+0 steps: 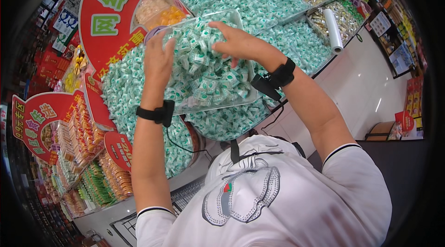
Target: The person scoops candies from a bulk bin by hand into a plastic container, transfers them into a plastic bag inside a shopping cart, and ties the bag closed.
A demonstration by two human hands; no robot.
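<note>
In front of me a clear plastic tub [253, 95] is heaped with small candies in white and green wrappers. At its left side is my left hand [159, 52], fingers pointing up and spread near the rim; no wrapped candy shows in it. Above the heap reaches my right hand [234, 43], with thumb and fingers curved apart beside wrapped candies [198, 43]. Whether its fingertips touch them, I cannot tell. The tub sits on a display piled with similar wrapped candies [127, 80]. Each wrist wears a black strap with a device and cable.
Red printed signs [94, 28] stand at the left and back. A white plastic roll [333, 31] lies over gold-wrapped sweets at the right. Orange sweets [170, 16] are behind the tub. Packaged snacks [83, 132] fill the lower left display. Tiled floor [368, 69] shows at the right.
</note>
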